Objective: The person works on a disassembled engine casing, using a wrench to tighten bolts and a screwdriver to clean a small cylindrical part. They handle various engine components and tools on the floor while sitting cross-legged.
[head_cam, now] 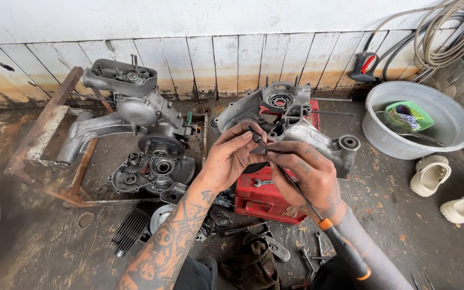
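Note:
My left hand (pixel 231 160) pinches a small dark metal part (pixel 256 139) at the tip of a long screwdriver (pixel 345 248). My right hand (pixel 306 173) grips the screwdriver's shaft near the tip, its black and orange handle lying along my forearm. Both hands hover above a red toolbox (pixel 261 197) and in front of a grey engine case half (pixel 296 121). Both forearms are tattooed.
A second engine case with cylinder parts (pixel 146 139) sits on a rusty metal frame (pixel 44 139) to the left. A metal basin (pixel 417 121) holding a green tray stands at right, near pale clogs (pixel 429 174) and coiled hose (pixel 447 32). Wrenches and a rag (pixel 253 263) lie on the dirty floor.

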